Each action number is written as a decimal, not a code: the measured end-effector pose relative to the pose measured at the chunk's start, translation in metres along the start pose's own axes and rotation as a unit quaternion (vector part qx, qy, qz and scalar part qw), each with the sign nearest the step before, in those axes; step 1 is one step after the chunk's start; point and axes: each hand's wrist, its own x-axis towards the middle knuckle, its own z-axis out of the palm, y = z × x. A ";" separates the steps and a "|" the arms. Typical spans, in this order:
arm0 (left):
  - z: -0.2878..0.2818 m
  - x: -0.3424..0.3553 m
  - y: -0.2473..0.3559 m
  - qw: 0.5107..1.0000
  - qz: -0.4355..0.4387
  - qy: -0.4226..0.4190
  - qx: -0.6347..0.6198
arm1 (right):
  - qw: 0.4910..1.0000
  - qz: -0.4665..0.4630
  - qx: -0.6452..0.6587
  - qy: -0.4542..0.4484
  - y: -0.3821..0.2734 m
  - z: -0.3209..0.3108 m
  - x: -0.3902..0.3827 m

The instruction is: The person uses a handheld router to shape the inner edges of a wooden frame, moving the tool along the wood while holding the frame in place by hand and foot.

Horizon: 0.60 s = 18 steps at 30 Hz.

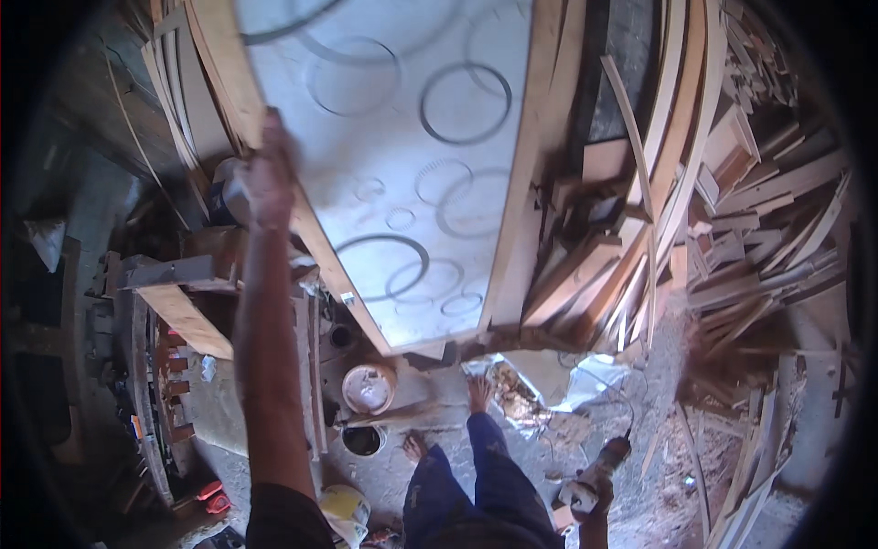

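A tall white panel [384, 174] with grey ring patterns and pale wooden edge strips stands upright before me, perhaps a door. My left hand [267, 178] is raised to its left wooden edge and closed round it; the fingers are somewhat blurred. Low at the right, my right hand [599, 506] holds a corded power tool [590, 480], apart from the panel. The tool has a rounded body and a darker end where a thin cord runs off; its exact kind I cannot make out.
Long wooden strips [681, 119] lean right of the panel, beside a heap of offcuts [768, 220]. Near my feet are a pinkish bucket [369, 391], a dark-filled pot [364, 441] and a torn white sack [585, 380]. A wooden workbench [215, 403] stands left; sawdust covers the floor.
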 end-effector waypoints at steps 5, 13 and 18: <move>-0.067 0.032 0.060 0.985 -0.062 0.034 -0.159 | 0.999 0.024 0.029 -0.029 0.012 0.010 -0.012; -0.106 0.031 0.040 0.982 0.002 0.059 -0.180 | 0.999 -0.006 0.025 -0.032 0.026 -0.003 -0.009; -0.095 0.037 -0.010 0.974 -0.003 0.025 -0.227 | 0.999 0.022 0.023 -0.026 0.034 -0.026 0.016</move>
